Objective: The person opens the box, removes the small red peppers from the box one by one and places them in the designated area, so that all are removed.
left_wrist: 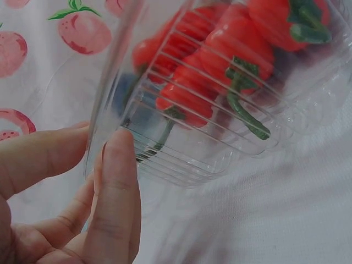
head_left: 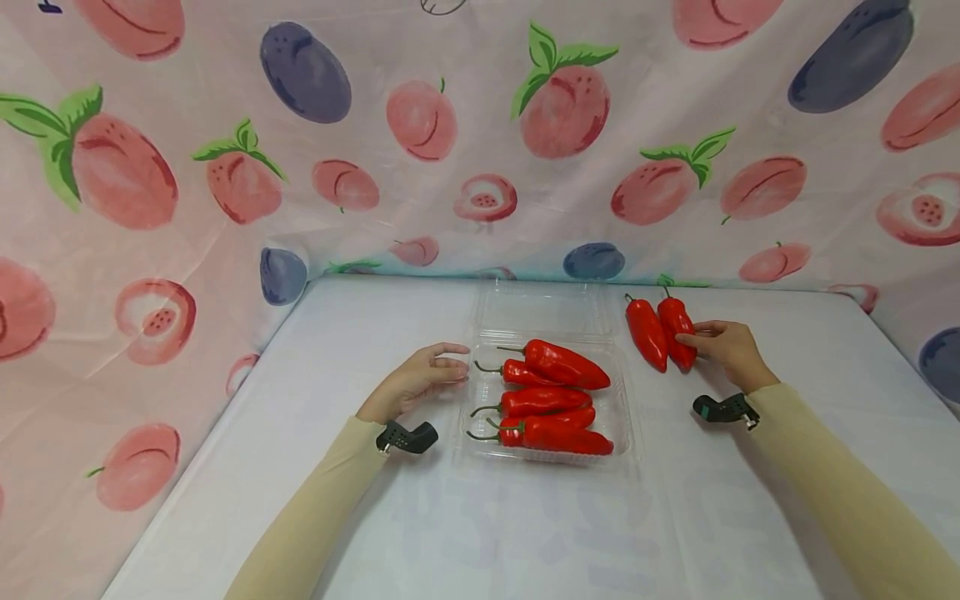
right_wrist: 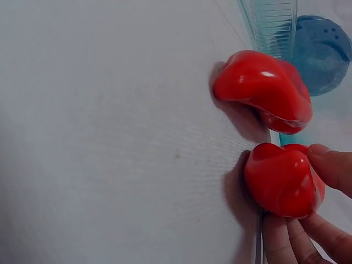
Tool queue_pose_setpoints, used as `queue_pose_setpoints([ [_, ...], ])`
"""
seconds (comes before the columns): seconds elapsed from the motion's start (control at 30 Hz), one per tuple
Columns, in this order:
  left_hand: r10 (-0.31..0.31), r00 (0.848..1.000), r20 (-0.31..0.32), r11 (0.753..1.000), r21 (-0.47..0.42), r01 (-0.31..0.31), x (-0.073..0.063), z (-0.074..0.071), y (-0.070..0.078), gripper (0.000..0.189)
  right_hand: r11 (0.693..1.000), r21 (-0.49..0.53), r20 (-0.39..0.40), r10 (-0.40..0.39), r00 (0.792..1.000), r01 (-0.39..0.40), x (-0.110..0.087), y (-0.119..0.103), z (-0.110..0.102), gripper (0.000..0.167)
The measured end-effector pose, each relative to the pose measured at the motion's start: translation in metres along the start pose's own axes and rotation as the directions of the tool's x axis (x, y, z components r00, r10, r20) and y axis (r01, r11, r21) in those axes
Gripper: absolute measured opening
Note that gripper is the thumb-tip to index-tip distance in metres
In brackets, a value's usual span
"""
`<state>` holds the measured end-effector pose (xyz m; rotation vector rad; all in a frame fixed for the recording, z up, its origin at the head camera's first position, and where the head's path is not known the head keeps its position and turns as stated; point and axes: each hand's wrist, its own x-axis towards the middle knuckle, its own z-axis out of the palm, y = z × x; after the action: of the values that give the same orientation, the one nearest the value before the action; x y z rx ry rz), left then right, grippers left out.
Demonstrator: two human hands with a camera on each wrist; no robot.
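A clear plastic container (head_left: 624,408) stands mid-table, its hinged lid (head_left: 542,310) folded back. Several long red peppers (head_left: 566,364) with green stems lie inside it. At its left side, my left hand (head_left: 420,382) pinches the rim between thumb and fingers, as the left wrist view shows. My right hand (head_left: 731,350) holds a red pepper (head_left: 675,315) lying right of the container, thumb on one side and fingers on the other. Just left of that one lies another loose red pepper (head_left: 646,332), apart from the hand. The right wrist view shows both peppers end-on.
A white cloth (head_left: 555,533) covers the table. Behind and to the left hangs a curtain (head_left: 483,125) printed with peaches and plums. Each wrist carries a small black camera mount, the left one (head_left: 407,437) near the container's front left corner.
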<state>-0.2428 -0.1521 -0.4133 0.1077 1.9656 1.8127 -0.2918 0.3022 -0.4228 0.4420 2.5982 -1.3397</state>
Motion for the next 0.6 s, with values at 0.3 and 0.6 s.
queue_pose_setpoints([
  [0.3, 0.004, 1.0, 0.003, 1.0, -0.009, -0.004, 0.0, 0.0, 0.0, 0.05, 0.999, -0.035, 0.019, -0.02, 1.0, 0.021, 0.001, 0.001, -0.004, 0.074],
  [0.6, -0.011, 1.0, 0.0, 1.0, -0.003, 0.011, 0.001, 0.0, 0.001, 0.05, 0.999, 0.001, 0.045, -0.048, 0.998, 0.048, -0.006, 0.0, -0.01, 0.076],
])
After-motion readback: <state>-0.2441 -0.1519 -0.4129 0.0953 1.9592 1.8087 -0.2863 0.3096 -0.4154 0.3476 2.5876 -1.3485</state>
